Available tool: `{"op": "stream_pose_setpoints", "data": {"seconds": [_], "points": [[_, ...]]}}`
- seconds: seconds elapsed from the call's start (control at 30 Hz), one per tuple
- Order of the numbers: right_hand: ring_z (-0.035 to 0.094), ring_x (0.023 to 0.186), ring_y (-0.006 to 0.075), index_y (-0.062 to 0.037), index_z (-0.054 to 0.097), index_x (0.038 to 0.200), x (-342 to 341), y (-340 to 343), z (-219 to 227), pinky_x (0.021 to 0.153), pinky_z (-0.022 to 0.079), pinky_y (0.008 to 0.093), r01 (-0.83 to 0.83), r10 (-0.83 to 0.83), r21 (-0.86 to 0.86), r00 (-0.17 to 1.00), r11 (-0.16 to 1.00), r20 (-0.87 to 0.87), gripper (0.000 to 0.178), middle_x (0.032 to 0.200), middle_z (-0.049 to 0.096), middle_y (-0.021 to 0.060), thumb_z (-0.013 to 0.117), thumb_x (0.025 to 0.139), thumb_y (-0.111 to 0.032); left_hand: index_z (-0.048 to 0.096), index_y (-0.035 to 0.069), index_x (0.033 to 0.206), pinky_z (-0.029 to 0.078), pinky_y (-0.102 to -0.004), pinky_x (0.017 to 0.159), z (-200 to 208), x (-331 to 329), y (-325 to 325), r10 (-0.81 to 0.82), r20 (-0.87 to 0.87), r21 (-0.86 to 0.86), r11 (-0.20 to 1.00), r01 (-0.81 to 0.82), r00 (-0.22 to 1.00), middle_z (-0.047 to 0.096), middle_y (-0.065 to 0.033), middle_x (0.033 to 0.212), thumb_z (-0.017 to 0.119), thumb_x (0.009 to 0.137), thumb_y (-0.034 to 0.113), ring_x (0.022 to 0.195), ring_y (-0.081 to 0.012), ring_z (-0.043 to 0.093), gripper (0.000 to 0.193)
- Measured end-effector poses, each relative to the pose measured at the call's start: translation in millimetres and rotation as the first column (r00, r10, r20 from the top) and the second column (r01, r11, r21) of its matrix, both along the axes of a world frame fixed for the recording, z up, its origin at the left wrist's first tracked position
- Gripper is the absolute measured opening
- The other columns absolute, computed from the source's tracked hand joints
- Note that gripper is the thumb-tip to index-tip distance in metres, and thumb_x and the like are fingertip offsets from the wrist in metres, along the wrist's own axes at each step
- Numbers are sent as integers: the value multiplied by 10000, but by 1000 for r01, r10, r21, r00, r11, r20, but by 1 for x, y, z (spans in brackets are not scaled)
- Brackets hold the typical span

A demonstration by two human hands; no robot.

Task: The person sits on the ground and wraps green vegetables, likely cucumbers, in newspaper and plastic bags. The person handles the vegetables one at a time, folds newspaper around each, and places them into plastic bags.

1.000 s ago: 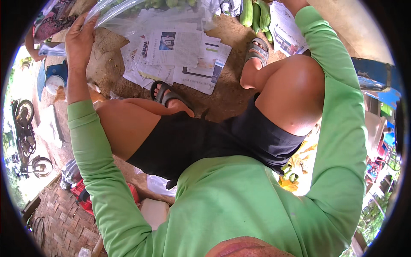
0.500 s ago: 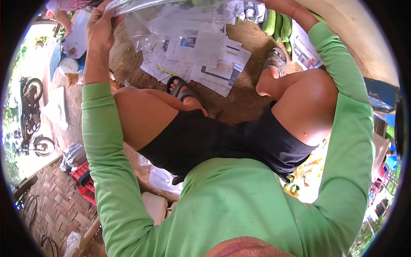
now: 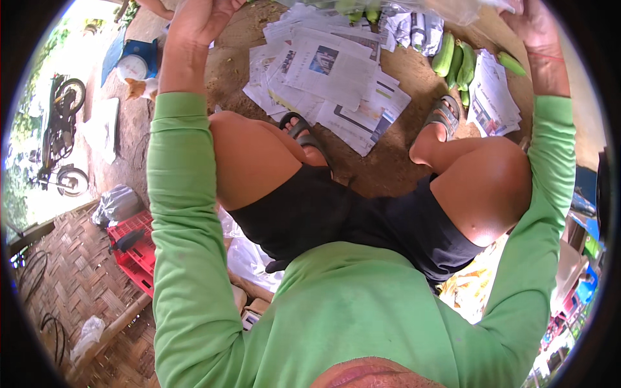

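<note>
A clear plastic sheet (image 3: 456, 13) is stretched across the upper edge, partly out of view. At its right end my right hand (image 3: 532, 26) has its fingers closed on the plastic. My left hand (image 3: 202, 22) is raised at the upper left with curled fingers; its hold at the sheet's other end is partly cut off by the picture's edge. Below the sheet, printed paper sheets (image 3: 333, 68) lie overlapping on the ground in front of my feet. Several long green gourds (image 3: 455, 64) lie right of them, and more green shows behind the plastic.
Another paper stack (image 3: 495, 97) lies by my right foot, with a single gourd (image 3: 512, 63) beyond it. At left are an orange-and-white cat (image 3: 137, 88), a blue stand with a round white top (image 3: 132, 68), a motorcycle (image 3: 61, 136) and a red crate (image 3: 132, 249). Another person's arm (image 3: 157, 8) shows at upper left.
My right hand has moved outward to the right and my left hand has shifted slightly right and up. The plastic has lifted off the papers, uncovering them. The view has shifted a little.
</note>
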State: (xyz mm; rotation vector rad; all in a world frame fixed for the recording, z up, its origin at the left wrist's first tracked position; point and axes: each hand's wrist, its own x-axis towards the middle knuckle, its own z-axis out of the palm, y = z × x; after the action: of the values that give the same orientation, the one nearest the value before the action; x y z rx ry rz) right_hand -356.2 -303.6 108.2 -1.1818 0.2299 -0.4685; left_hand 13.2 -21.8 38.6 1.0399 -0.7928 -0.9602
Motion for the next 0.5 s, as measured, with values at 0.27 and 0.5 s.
{"op": "stream_pose_setpoints", "data": {"seconds": [0.27,0.5], "points": [[596,776,74,-113,697,1094,-4,2,-41,770,533,284,173,-150,67,954,983,-258,225,844,641,-36,553,1097,-286,668,82,1108,612,-310,741,6,-14,-15,190,-387,-49,973,-226,902,686,9,843,616,1074,360,765,-134,680,285],[465,651,48,-152,701,1196,18,0,-85,670,453,238,316,-296,-48,812,948,-503,403,719,453,-109,677,1011,-509,654,60,1150,537,-278,619,1,-41,-4,102,-344,8,994,-106,933,662,-21,863,664,1028,288,692,-122,598,259]]}}
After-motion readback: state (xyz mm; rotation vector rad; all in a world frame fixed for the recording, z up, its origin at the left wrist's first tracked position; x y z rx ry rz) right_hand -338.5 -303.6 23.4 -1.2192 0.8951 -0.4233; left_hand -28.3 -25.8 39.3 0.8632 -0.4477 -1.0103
